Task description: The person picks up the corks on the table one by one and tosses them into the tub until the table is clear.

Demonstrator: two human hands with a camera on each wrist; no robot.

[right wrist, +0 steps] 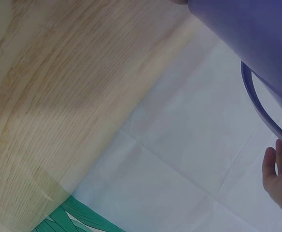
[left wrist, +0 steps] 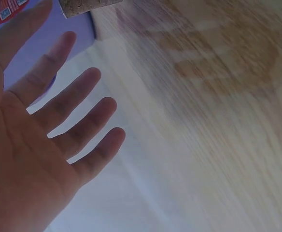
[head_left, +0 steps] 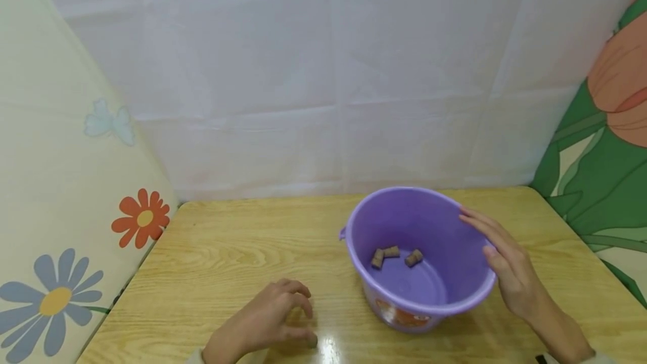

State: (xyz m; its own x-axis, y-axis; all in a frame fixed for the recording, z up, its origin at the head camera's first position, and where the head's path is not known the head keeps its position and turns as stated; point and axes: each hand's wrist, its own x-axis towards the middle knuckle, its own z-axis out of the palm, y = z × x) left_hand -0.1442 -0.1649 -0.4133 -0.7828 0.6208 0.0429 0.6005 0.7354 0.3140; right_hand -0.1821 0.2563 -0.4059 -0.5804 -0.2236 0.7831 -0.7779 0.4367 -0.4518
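Note:
A purple bucket (head_left: 371,285) stands on the table right of centre, with three brown corks (head_left: 413,258) on its floor. My right hand (head_left: 515,274) rests at the bucket's right rim, its fingers nearly straight. In the right wrist view two fingertips (right wrist: 269,162) lie right by the bucket's curved handle (right wrist: 259,108). Left of the bucket, my left hand (head_left: 270,316) is low over the table with fingers apart and loosely bent. Another cork (left wrist: 85,6) is close to its thumb, mostly cut off by the left wrist view's top edge.
The wood-grain table (head_left: 227,251) extends to both sides of the bucket. A white sheet (head_left: 242,83) hangs behind it. Flower-patterned panels flank the table, one at the left (head_left: 55,162) and one at the right (head_left: 601,184).

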